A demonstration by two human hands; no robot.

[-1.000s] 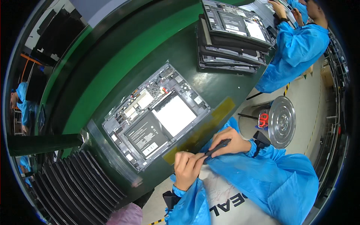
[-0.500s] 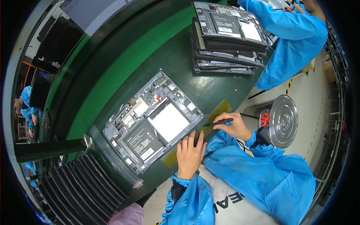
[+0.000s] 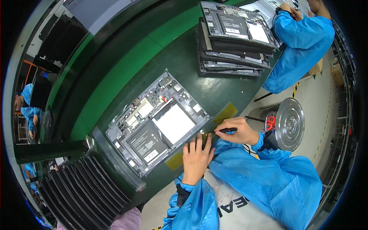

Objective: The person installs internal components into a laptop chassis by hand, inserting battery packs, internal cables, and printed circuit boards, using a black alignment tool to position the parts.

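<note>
An opened laptop-like device (image 3: 180, 92) lies on the green table, its circuit board, black battery (image 3: 147, 143) and a white panel (image 3: 174, 124) exposed. My left hand (image 3: 196, 159) rests with fingers apart at the table's near edge, fingertips by the device's lower corner. My right hand (image 3: 241, 131) pinches a slim black pointed tool (image 3: 229, 130), whose tip points left toward my left fingertips. Whether it is tweezers or a pen I cannot tell. Yellow tape strips (image 3: 226, 112) lie along the table edge beside both hands; my left fingers partly cover the tape.
A stack of similar opened devices (image 3: 237, 42) stands at the far right, near a co-worker's blue sleeve (image 3: 303, 42). At the lower left is a row of black panels (image 3: 84, 188). A round metal stool (image 3: 291, 124) stands right of the table; a clear plastic strip (image 3: 117, 163) lies left of the device.
My right hand has shifted slightly down, bringing the tool's tip closer to my left fingers. My left fingers have spread a little more. The co-worker's arm has drawn back from the stack.
</note>
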